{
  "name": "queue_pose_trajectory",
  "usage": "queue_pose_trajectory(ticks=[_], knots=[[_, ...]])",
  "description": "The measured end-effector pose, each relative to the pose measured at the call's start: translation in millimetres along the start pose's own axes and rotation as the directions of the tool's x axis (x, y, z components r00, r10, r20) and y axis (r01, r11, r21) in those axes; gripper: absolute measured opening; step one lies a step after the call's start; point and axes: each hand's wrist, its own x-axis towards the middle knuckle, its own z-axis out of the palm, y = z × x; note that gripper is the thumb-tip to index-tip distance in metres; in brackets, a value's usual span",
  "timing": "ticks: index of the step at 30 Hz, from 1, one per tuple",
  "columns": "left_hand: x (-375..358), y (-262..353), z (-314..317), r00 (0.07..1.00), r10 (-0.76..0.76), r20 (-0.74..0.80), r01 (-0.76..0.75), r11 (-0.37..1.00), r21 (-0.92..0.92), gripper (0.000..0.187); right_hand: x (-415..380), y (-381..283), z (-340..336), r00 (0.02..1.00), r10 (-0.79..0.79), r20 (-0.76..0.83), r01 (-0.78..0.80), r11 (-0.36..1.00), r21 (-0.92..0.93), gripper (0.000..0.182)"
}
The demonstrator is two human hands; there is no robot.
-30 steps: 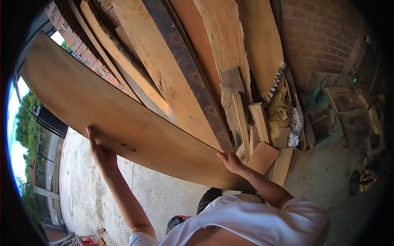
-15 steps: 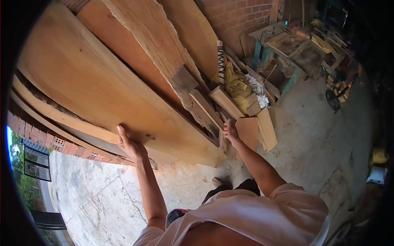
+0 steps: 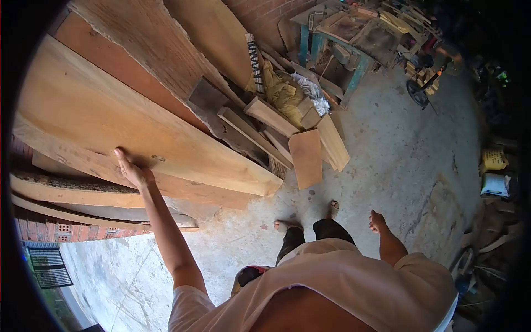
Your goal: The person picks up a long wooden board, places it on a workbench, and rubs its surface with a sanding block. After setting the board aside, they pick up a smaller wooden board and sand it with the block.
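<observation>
My left hand grips the lower edge of a long, wide light-brown wooden slab, its thumb lying on the face near a dark knot. The slab leans among other large boards, with its lower end near the floor. My right hand is away from the wood, above the concrete floor at the right of my legs, with its fingers curled and nothing visible in them. Short planks and a rounded brown board stand at the slab's lower right end.
A teal-framed workbench stands at the back. Near it are a yellow sack and a black round-based stand. Rough-edged slabs lean at the left. A yellow container is at the far right.
My right hand has left the short planks and moved right, over the floor. The view has shifted right. My left hand stays on the slab, and more of the board behind its lower edge shows.
</observation>
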Motion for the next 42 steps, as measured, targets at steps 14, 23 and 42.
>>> queue_pose_trajectory(ticks=[14,23,42], knots=[[-78,-83,-21,0.563,-0.740,0.368,-0.053,0.411,0.910,0.051,-13,-128,4,0.669,-0.691,0.273,0.734,0.557,-0.389,0.042],[-295,-142,-46,0.164,-0.978,0.131,-0.344,0.068,0.937,0.071,83,-57,-80,0.686,-0.638,0.351,0.722,0.536,-0.437,0.042],[-425,-225,67,0.259,-0.962,0.081,-0.049,0.071,0.996,0.067,172,61,-201,0.944,-0.275,0.184,0.261,0.960,0.098,0.027]])
